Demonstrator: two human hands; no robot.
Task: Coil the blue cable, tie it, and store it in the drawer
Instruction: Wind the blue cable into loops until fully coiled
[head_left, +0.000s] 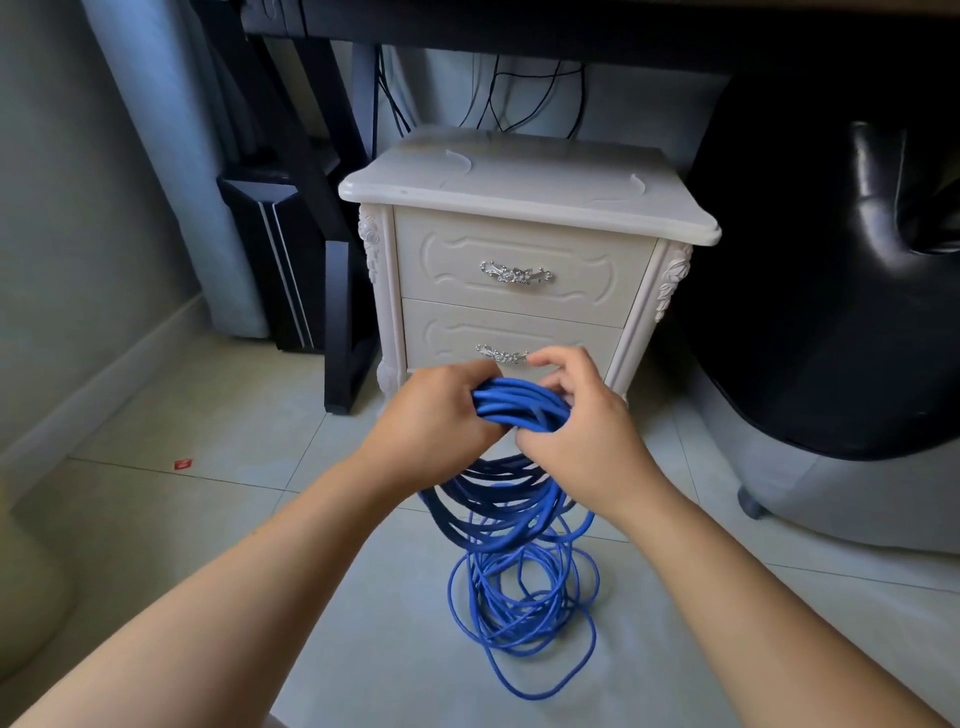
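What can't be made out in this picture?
Head view:
- Ends of the blue cable: lost in tangled floor loops.
- Fingertips of the left hand: behind the bundle it grips.
- lower drawer handle: partly covered by the right hand.
- Drawer contents: both drawers shut.
- red scrap on the floor: too small to identify.

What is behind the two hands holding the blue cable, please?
The white bedside cabinet; its lower drawer's ornate silver handle shows partly, the rest covered by the right hand gripping the blue cable.

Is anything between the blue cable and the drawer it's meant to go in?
No object, but the upper drawer and lower drawer are both shut, and the left hand and right hand both grip the blue cable.
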